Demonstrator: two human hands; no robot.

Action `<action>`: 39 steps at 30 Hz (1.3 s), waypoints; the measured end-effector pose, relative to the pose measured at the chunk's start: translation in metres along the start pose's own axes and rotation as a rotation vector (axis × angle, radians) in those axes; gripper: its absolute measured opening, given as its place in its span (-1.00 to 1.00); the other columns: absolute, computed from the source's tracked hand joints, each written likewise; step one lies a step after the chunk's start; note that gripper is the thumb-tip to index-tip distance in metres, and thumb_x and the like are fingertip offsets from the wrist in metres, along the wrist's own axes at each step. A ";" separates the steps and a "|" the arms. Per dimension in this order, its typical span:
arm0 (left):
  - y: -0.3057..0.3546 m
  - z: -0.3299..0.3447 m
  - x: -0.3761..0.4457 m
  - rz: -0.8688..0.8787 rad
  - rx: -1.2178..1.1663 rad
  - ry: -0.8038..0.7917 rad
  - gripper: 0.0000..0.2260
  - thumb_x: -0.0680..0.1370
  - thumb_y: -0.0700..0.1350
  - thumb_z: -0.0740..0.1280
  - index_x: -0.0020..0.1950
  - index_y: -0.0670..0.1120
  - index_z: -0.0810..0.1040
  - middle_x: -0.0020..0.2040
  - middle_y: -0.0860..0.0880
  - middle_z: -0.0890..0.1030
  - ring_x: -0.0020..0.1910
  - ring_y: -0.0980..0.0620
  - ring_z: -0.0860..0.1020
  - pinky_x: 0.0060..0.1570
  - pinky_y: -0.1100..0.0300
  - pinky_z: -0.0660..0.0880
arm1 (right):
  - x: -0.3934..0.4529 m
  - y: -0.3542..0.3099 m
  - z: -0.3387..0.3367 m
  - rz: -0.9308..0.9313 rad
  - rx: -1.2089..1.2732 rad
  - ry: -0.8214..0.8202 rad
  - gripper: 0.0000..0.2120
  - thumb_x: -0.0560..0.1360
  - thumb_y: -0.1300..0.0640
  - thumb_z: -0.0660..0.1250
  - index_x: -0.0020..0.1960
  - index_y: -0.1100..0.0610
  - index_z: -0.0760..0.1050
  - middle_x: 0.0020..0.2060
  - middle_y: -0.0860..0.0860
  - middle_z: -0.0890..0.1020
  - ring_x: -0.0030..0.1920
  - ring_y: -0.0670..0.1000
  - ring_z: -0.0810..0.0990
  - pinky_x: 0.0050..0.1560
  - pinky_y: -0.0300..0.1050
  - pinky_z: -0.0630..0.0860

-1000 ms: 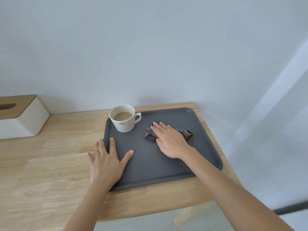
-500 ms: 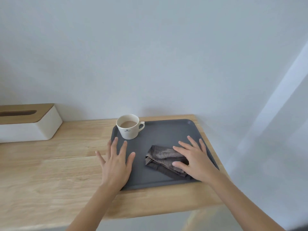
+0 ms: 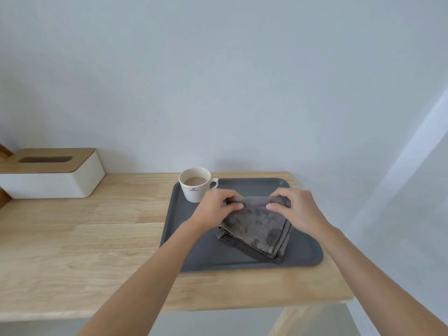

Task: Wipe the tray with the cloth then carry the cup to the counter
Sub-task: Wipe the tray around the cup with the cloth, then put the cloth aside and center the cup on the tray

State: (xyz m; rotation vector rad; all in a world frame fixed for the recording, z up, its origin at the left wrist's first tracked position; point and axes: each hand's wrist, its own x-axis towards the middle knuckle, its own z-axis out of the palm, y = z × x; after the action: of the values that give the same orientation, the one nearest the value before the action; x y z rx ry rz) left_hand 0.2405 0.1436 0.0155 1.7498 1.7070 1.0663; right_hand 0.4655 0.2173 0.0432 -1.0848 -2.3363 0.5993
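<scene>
Your left hand and right hand each pinch the far edge of the grey cloth, which lies on the dark tray; the cup stands in the tray's far-left corner on the worktop.

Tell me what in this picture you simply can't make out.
All in the head view:
- Tray under the cloth: hidden, so whether it is clean there is unknown.
- Print on the cup: too small to read.
- Cup's right side: partly covered by the left hand.
- Fingertips of the right hand: curled over the cloth's far edge.
- Tissue box: cut off at the left edge.
</scene>
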 end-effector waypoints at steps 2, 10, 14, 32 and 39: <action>0.007 -0.019 -0.001 0.007 -0.064 0.022 -0.96 0.46 -0.12 0.45 -0.11 -0.02 0.68 -0.17 0.00 0.70 -0.11 -0.08 0.61 0.01 -0.01 0.54 | 0.003 -0.002 -0.009 0.015 0.035 -0.032 -0.90 0.39 0.02 0.50 -0.17 0.02 0.62 -0.37 0.02 0.60 -0.36 -0.03 0.48 -0.27 -0.18 0.35; 0.029 -0.111 -0.044 0.043 -0.349 0.231 -0.85 0.48 -0.15 0.43 -0.08 -0.24 0.60 -0.16 -0.21 0.65 -0.15 -0.06 0.60 -0.02 -0.03 0.54 | 0.023 -0.074 0.000 -0.100 0.505 -0.081 -0.93 0.49 0.04 0.38 -0.14 0.02 0.54 -0.30 0.10 0.54 -0.28 0.02 0.43 -0.21 -0.04 0.33; 0.021 -0.151 -0.085 0.027 -0.276 0.374 -0.88 0.55 -0.12 0.33 -0.09 -0.17 0.55 -0.21 -0.04 0.62 -0.20 0.05 0.55 -0.14 0.12 0.49 | 0.034 -0.125 0.037 -0.193 0.598 -0.123 -0.83 0.47 -0.07 0.31 -0.07 0.03 0.51 -0.27 0.30 0.50 -0.28 0.03 0.39 -0.20 -0.02 0.41; -0.115 -0.122 -0.186 -0.567 0.702 -0.026 -0.28 0.46 0.34 -0.28 0.57 0.07 -0.13 0.59 0.07 -0.18 0.56 0.02 -0.22 0.50 -0.09 -0.16 | 0.013 -0.186 0.227 -0.352 -0.433 -0.609 -0.29 0.58 -0.26 -0.07 0.56 0.13 -0.10 0.57 0.07 -0.09 0.56 0.03 -0.21 0.48 0.29 -0.26; -0.095 -0.135 -0.135 -0.459 0.552 0.030 -0.38 0.63 0.16 0.02 0.58 -0.07 -0.14 0.59 -0.03 -0.16 0.56 -0.02 -0.19 0.50 -0.09 -0.16 | 0.040 -0.156 0.179 -0.281 0.184 0.127 -0.63 0.54 0.11 0.29 0.33 0.16 0.41 0.25 0.04 0.51 0.32 0.05 0.39 0.35 0.10 0.33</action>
State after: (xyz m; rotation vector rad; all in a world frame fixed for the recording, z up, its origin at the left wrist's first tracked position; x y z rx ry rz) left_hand 0.0865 -0.0024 -0.0068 1.5005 2.4281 0.4440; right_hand 0.2472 0.1254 0.0020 -0.6770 -2.2194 0.6050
